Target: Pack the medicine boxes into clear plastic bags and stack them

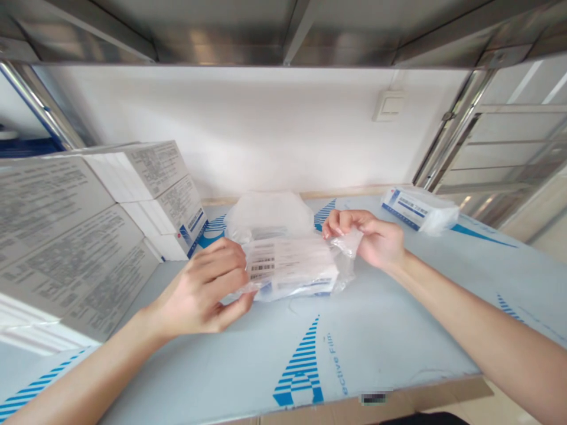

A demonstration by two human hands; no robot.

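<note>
In the head view a white box with barcode labels (301,265) lies on the table inside a clear plastic bag (344,265). My left hand (212,286) is closed on the bag at the box's left end, with thumb and fingers curled around the film. At the opposite end my right hand (370,239) pinches a bunched part of the same bag. The bag's film looks loose and crumpled at both ends. Directly behind the box rests a stack of translucent plastic bags (269,213).
White printed boxes (163,192) are stacked along the left side. One bagged box (419,209) sits at the back right. Blue-printed protective film covers the table (398,330). A metal shelf (221,29) hangs low overhead, and a wall switch (390,105) is behind.
</note>
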